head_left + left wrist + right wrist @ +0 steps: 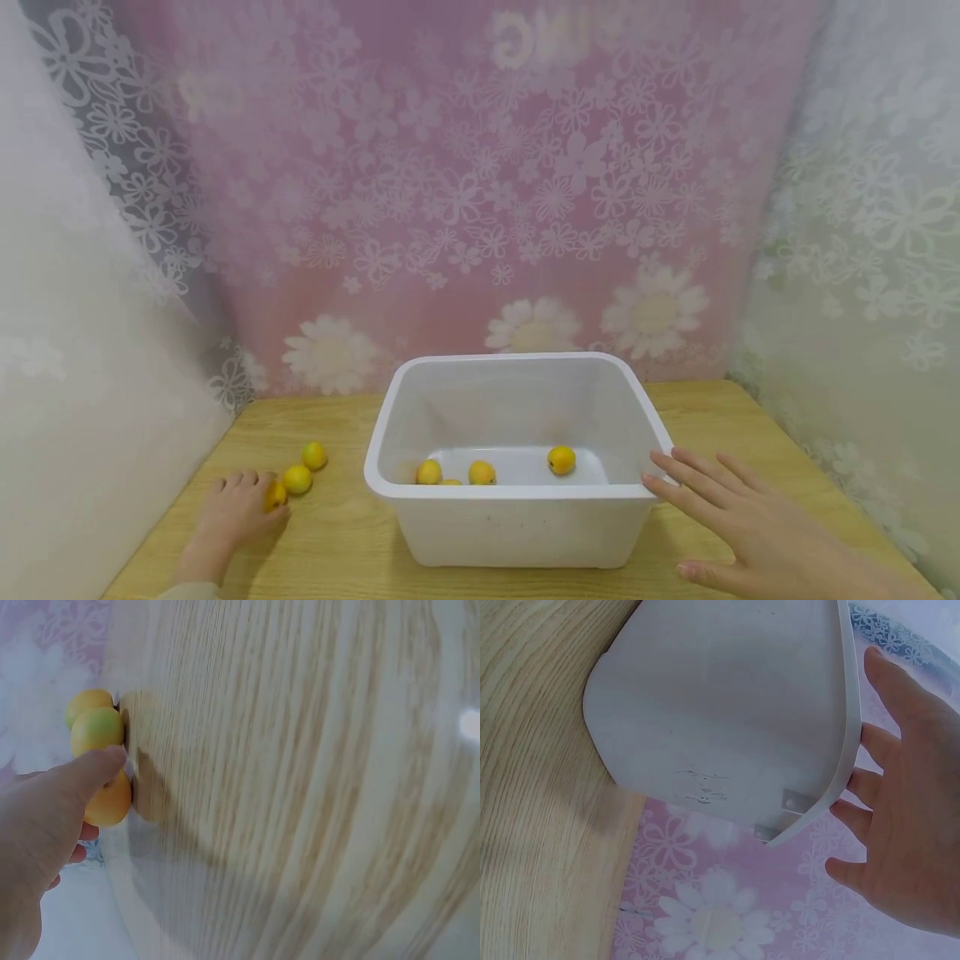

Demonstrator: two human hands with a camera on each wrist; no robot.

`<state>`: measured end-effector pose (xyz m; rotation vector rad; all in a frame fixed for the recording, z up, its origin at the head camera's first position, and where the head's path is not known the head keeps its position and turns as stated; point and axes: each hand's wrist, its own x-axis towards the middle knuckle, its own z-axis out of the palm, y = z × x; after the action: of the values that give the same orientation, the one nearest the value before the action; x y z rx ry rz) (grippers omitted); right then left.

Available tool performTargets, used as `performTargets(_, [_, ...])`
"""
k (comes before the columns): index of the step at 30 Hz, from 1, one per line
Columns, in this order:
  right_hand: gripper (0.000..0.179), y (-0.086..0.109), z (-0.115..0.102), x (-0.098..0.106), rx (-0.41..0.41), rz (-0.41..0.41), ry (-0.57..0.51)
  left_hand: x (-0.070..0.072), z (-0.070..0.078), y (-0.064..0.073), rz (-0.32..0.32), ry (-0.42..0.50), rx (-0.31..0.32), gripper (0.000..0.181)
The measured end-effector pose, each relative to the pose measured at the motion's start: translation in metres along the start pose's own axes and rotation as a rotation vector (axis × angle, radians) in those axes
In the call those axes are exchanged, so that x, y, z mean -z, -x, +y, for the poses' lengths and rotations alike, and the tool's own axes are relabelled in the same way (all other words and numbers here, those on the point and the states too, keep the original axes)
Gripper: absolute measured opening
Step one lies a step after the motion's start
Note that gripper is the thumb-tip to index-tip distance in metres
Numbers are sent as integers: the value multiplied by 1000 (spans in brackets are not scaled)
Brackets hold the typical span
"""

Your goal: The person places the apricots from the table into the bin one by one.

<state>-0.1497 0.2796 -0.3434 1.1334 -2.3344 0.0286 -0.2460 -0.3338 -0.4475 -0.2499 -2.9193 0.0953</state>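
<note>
My left hand [238, 510] is at the left of the table with its thumb and fingers around a small orange-yellow fruit [110, 801], which rests on the wood. Just beyond it, two greenish-yellow fruits, a nearer one [297, 479] and a farther one [315, 455], lie in a row. A white plastic bin [517, 527] stands in the middle. Several yellow fruits lie inside it, one [561, 460] toward the right and others at the left, partly hidden by the front rim. My right hand [765, 521] is spread, its fingertips at the bin's right rim [851, 712].
The wood-grain table [330, 542] carries the bin and the loose fruits. A pink flowered curtain [480, 208] closes off the back, and pale flowered sheets hang at the left [90, 333] and right [862, 317].
</note>
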Motion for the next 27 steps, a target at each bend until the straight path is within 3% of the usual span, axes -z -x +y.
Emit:
performTargets(11, [79, 0, 1, -1, 11, -3, -28, -6, 0, 0, 30, -15, -7, 45])
performTargets(18, [79, 0, 1, 1, 8, -17, -21, -1, 3, -1, 20, -28, -26, 43])
performTargets(27, [79, 0, 1, 2, 10, -9, -32, 4, 8, -5, 115, -47, -62, 32])
